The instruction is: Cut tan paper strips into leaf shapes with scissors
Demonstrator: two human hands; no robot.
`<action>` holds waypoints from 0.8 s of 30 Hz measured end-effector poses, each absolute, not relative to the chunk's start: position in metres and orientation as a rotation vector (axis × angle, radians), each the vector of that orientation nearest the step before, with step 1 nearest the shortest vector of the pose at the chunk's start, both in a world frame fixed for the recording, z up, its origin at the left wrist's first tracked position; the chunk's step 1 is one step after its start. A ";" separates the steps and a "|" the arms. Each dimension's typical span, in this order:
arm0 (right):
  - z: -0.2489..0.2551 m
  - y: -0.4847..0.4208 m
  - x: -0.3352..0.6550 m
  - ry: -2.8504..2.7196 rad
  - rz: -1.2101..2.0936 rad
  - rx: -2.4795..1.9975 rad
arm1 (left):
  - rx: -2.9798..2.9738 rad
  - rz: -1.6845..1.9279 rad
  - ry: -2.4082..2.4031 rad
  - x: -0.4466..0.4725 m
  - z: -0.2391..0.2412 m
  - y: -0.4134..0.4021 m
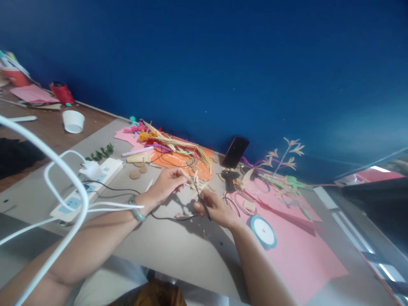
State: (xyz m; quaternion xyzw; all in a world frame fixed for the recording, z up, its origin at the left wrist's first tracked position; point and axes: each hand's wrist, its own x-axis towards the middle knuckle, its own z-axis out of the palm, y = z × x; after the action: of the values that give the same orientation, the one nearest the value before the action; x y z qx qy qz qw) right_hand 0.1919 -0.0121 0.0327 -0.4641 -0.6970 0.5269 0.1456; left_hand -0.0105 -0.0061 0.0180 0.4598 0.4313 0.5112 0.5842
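Fingers pinched together, my left hand (167, 185) grips a thin, pale straw-coloured strip (188, 176) above the grey table. My right hand (218, 208) is closed around dark scissors (204, 205), whose blades point up and away toward the strip. The blade tips meet or overlap the strip in view; whether they touch it I cannot tell. Pale cut scraps (204, 185) lie just beyond both hands. A greenish bangle (137, 209) circles my left wrist.
A power strip (95, 182) with white cables stands at left. Beyond my hands, an orange sheet (204, 171) bears dried strips. A phone (236, 151) leans against the blue wall. Pink paper (299, 255) and a tape roll (263, 232) lie right, near a husk flower (283, 159).
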 end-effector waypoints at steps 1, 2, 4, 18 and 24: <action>0.032 -0.012 0.192 -1.995 1.529 -1.340 | 1.077 1.193 1.008 -0.010 0.018 -0.006; 0.032 -0.012 0.192 -1.985 1.537 -1.345 | 1.080 1.193 1.011 -0.010 0.018 -0.006; 0.032 -0.012 0.191 -1.964 1.554 -1.345 | 1.090 1.191 1.016 -0.010 0.017 -0.007; 0.027 -0.010 0.194 -1.923 1.643 -1.310 | 1.095 1.194 1.030 -0.010 0.014 -0.004; 0.028 -0.009 0.193 -1.885 1.665 -1.321 | 1.077 1.198 1.023 -0.010 0.016 -0.006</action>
State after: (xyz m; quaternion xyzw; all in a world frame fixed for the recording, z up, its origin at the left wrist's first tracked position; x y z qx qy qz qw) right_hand 0.1935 -0.0093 0.0283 -0.4597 -0.6561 0.5794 0.1496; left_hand -0.0098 -0.0057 0.0161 0.4605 0.4375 0.5121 0.5782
